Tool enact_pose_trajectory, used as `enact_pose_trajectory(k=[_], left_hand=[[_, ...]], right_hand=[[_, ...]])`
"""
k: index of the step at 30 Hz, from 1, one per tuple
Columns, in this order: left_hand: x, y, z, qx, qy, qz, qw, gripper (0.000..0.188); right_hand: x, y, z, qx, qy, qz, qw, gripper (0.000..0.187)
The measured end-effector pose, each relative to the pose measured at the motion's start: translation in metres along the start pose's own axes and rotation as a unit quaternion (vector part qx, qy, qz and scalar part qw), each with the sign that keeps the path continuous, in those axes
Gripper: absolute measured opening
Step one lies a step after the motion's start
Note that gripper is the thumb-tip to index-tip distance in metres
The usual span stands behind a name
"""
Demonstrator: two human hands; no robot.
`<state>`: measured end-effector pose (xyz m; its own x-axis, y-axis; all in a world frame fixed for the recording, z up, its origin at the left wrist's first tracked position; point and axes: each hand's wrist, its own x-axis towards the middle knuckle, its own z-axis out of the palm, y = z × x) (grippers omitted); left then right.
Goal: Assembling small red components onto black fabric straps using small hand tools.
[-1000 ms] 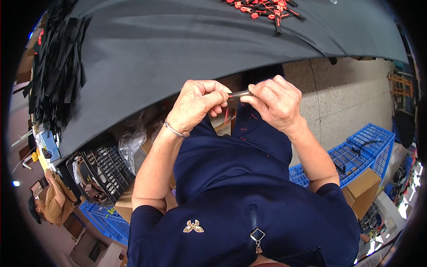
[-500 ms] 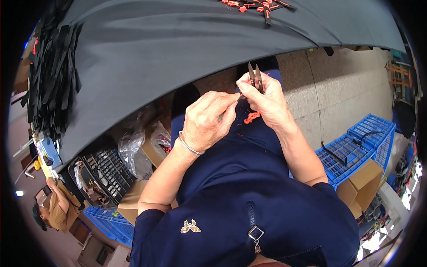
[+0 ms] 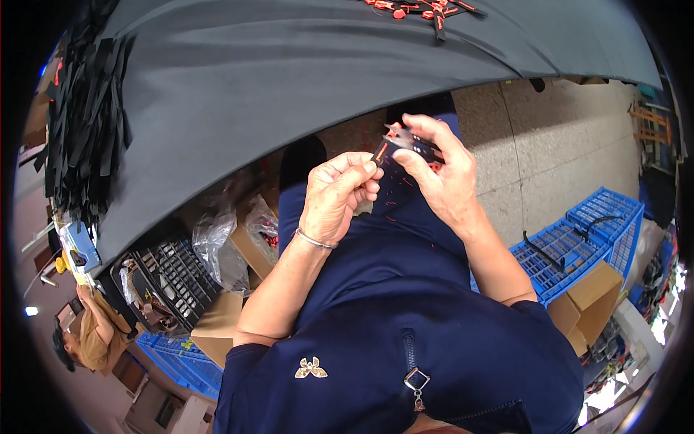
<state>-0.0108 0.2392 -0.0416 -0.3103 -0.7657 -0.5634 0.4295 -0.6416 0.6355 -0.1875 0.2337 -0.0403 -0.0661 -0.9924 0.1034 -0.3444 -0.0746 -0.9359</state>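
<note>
Between its thumb and fingers my left hand point(image 3: 336, 192) pinches a short black strap point(image 3: 379, 152) with a red mark along it. A small red piece point(image 3: 394, 130) shows at the strap's far end. My right hand point(image 3: 447, 173) holds dark thread snips point(image 3: 413, 142), their blades turned left against that end and somewhat blurred. Its thumb and forefinger are spread around the snips. A bit of red shows by the right palm, mostly hidden. Red thread scraps lie on my dark blue lap point(image 3: 405, 210) under the hands.
A dark cloth-covered table point(image 3: 238, 94) spans the far side, bearing a pile of black straps with red parts point(image 3: 437, 14). Many black strips point(image 3: 90, 123) hang at its left. Blue crates point(image 3: 564, 246) and cardboard boxes point(image 3: 596, 293) stand right. Another person point(image 3: 97, 336) is far left.
The snips have swung from pointing away to pointing left, at the strap's end. My left hand has drawn slightly nearer, bringing the strap into sight; the red cord has mostly gone from view.
</note>
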Motion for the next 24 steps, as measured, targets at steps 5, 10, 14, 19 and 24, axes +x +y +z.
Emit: enact_pose_trajectory(k=[5,10,14,19,24], left_hand=[[0.0017,-0.0038,0.0021,-0.027,0.008,0.017,0.999,0.015],[0.0013,-0.0060,0.0029,-0.013,0.013,0.031,0.999,0.014],[0.0048,-0.0078,0.0028,-0.012,0.035,0.029,0.999,0.014],[0.0057,-0.0106,0.0025,0.005,0.041,0.044,0.998,0.013],[0.0069,-0.0099,0.0022,0.011,0.052,0.053,0.997,0.013]], right_hand=[[-0.0120,-0.0015,-0.0059,-0.189,0.012,-0.150,0.970,0.024],[-0.0093,0.0044,-0.0038,-0.221,0.016,-0.180,0.958,0.023],[-0.0090,0.0054,-0.0038,-0.161,0.031,-0.146,0.975,0.021],[-0.0087,0.0064,-0.0038,-0.215,0.003,-0.153,0.964,0.021],[-0.0095,0.0053,-0.0035,-0.191,0.006,-0.140,0.971,0.020]])
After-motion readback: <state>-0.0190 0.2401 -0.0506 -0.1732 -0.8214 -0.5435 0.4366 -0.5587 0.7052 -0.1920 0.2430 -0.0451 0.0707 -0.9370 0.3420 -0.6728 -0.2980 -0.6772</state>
